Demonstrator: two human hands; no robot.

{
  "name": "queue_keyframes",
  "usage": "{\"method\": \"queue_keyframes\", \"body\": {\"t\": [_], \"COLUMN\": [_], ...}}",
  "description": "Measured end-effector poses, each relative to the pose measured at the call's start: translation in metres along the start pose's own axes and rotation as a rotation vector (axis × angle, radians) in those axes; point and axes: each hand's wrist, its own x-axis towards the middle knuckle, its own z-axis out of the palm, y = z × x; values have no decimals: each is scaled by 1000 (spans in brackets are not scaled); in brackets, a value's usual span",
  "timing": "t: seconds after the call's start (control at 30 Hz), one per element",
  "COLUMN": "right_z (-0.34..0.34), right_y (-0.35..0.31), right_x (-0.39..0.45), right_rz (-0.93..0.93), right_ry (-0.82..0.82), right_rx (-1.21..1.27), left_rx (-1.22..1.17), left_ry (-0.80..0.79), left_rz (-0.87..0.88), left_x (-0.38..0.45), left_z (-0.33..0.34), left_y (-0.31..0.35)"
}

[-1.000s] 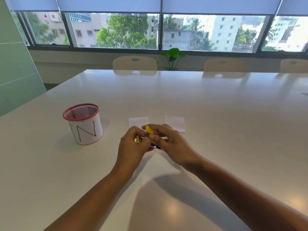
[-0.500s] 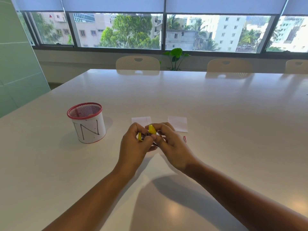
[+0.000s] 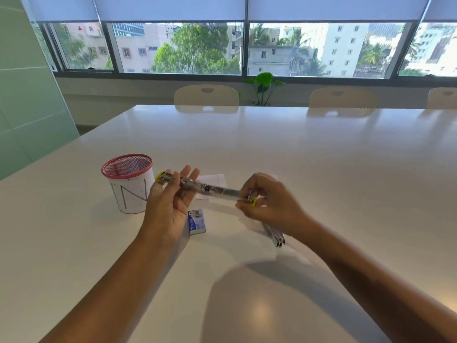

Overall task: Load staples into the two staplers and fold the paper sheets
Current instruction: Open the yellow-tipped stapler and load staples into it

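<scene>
Two hands hold one yellow stapler (image 3: 205,187) swung fully open into a long, nearly straight line above the white table (image 3: 321,169). Its metal staple channel shows along the middle, silver and blurred, with a yellow end piece at each tip. The left hand (image 3: 170,201) lies palm up with the fingers spread and loosely raised, and the stapler's left half rests across those fingers, its yellow end poking out just beside the red-rimmed mesh pen cup (image 3: 128,183). The right hand (image 3: 267,204) has its fingertips pressed together around the other yellow end, pinching it. Under the right wrist a second stapler (image 3: 275,235), a silver metal one, lies on the table, partly hidden. A small blue staple box (image 3: 196,222) lies flat on the table between the two forearms, near the left palm. Two paper sheets (image 3: 213,180) lie beyond the hands, one largely hidden behind the right hand.

Half a second ago both hands were bunched close together around the stapler, which was still folded small with only bits of yellow visible between the fingers. Now the hands have drawn apart and the stapler is stretched out between them. The staple box and the silver stapler, earlier covered by the hands, have come into sight.
</scene>
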Motion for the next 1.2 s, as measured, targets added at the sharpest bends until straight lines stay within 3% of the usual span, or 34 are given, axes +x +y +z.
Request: {"method": "queue_keyframes", "body": {"t": [0.07,0.3,0.6,0.97,1.2], "right_z": [8,16,37,38,33], "right_y": [2,-7,-16,-13,-16], "right_x": [-5,-14,-23,-22,-22], "right_rz": [-90,-109,-88,-30,-11], "right_ry": [-81,-246,-331,-84,-40], "right_rx": [-147,-440,-418,-458,-508], "left_rx": [22,79,205,288,367], "left_ry": [-1,-28,-11,-73,-170], "left_rz": [-12,-30,-93,-66,-104], "left_x": [1,2,-7,-18,-26], "left_z": [0,-2,1,7,12], "left_y": [-4,-3,-19,-37,-41]}}
